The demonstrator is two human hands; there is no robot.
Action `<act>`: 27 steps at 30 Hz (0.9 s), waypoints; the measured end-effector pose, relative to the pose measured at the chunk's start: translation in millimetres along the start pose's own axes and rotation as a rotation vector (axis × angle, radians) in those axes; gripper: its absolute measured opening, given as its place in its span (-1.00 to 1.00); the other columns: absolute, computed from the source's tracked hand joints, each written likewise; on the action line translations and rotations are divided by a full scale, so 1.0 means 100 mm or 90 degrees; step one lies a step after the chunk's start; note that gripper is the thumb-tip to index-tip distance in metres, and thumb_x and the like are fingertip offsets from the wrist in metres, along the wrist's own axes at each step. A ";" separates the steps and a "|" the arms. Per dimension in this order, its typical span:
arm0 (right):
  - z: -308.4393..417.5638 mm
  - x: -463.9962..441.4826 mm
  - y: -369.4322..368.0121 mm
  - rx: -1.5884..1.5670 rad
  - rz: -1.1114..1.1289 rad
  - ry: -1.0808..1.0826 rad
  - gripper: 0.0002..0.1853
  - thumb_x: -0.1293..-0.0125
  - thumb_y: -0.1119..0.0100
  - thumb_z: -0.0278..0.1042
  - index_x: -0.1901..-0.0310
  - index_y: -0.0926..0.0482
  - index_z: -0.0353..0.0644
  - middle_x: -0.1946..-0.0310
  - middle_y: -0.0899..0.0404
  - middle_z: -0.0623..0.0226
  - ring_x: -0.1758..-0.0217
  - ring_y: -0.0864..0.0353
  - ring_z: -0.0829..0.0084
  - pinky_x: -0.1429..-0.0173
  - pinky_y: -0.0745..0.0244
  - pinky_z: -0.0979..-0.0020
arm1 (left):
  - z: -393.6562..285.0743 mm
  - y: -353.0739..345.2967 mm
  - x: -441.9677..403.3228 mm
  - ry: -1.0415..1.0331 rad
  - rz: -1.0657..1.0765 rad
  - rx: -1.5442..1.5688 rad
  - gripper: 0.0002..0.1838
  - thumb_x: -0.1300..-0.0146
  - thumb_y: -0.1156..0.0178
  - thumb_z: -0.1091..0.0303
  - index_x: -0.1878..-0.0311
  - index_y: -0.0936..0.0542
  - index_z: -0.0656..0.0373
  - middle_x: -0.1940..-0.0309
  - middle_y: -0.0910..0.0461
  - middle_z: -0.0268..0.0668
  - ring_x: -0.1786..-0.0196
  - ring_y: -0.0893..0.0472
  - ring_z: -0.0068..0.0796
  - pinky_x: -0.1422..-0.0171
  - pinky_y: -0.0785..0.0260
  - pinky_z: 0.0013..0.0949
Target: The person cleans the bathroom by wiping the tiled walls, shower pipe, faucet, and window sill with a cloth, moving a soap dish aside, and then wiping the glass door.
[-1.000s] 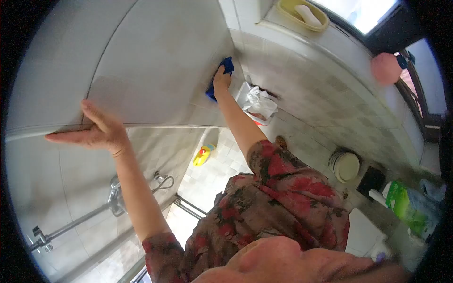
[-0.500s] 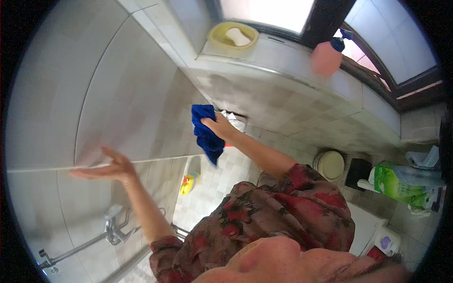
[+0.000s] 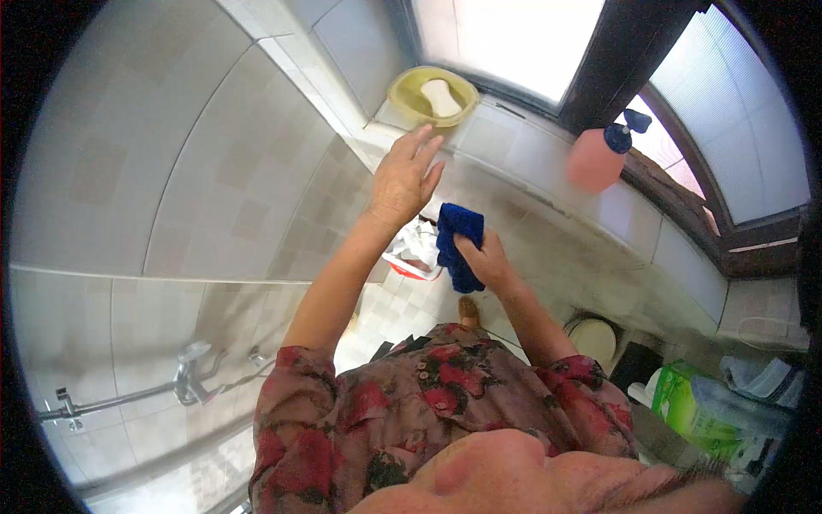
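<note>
Two hands apart | right hand (image 3: 491, 264) clutching blue cloth (image 3: 460, 224), off wall (image 3: 205, 180) | open left hand (image 3: 401, 177) now near yellow dish (image 3: 404, 96) (wall work seemingly paused)

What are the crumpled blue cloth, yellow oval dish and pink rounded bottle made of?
Crumpled blue cloth: soft textile, possibly microfibre; matte, nubby, creased in the right hand.
Yellow oval dish: likely plastic; smooth, evenly coloured walls.
Pink rounded bottle: probably plastic; smooth sides; tinted or clear, can't tell.

The cloth (image 3: 458, 224) is blue, the brown shirt (image 3: 419, 398) red-flowered.
</note>
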State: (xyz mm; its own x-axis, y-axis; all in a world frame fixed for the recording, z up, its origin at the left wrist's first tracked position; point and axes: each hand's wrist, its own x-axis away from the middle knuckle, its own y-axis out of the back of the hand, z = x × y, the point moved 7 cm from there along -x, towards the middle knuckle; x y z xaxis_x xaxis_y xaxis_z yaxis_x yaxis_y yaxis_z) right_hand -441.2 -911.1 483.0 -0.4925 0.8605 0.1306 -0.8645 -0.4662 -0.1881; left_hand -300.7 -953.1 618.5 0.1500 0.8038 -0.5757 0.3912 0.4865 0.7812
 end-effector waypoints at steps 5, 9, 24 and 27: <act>-0.07 -0.07 0.03 0.024 0.050 -0.029 -0.75 -0.29 -0.10 -0.31 0.13 -0.52 -0.33 0.37 -0.59 0.32 0.34 -0.62 0.49 0.17 -0.57 0.35 | -0.29 -0.24 -0.66 -0.036 -0.001 0.032 -0.80 -0.17 -0.18 0.40 0.12 -0.61 0.14 0.09 -0.59 -0.24 -0.04 -0.54 -0.17 -0.04 -0.46 -0.19; 0.14 -0.02 0.08 0.098 0.060 0.054 -0.77 -0.29 -0.10 -0.32 0.11 -0.52 -0.28 0.39 -0.59 0.33 0.36 -0.59 0.52 0.18 -0.55 0.36 | -0.59 -0.77 -1.13 -0.179 0.108 -0.060 -0.89 -0.17 -0.11 0.45 0.27 -0.61 0.17 0.21 -0.60 -0.25 0.03 -0.56 -0.19 0.01 -0.48 -0.21; 0.01 0.10 0.42 0.074 0.074 0.001 -0.70 -0.24 -0.13 -0.24 0.08 -0.50 -0.25 0.41 -0.58 0.30 0.36 -0.61 0.46 0.20 -0.54 0.32 | -0.57 -1.23 -1.48 -0.293 0.401 -0.177 -0.90 -0.19 -0.05 0.46 0.26 -0.53 0.21 0.26 -0.60 -0.12 0.12 -0.63 -0.08 0.03 -0.52 -0.14; 0.00 0.09 0.44 0.179 0.040 0.040 -0.67 -0.21 -0.15 -0.26 0.05 -0.50 -0.26 0.39 -0.60 0.25 0.32 -0.62 0.43 0.16 -0.54 0.30 | -0.49 -1.15 -1.51 -0.271 0.358 -0.132 -0.89 -0.21 -0.03 0.47 0.22 -0.52 0.22 0.26 -0.61 -0.08 0.14 -0.64 -0.04 0.05 -0.51 -0.12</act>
State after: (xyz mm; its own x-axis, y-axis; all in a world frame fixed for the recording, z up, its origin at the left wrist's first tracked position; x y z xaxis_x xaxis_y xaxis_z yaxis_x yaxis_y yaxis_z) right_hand -484.1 -924.1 476.3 -0.5457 0.8354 0.0651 -0.8312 -0.5495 0.0840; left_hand -412.7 -1113.6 627.9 0.6333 0.7692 -0.0851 -0.0218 0.1276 0.9916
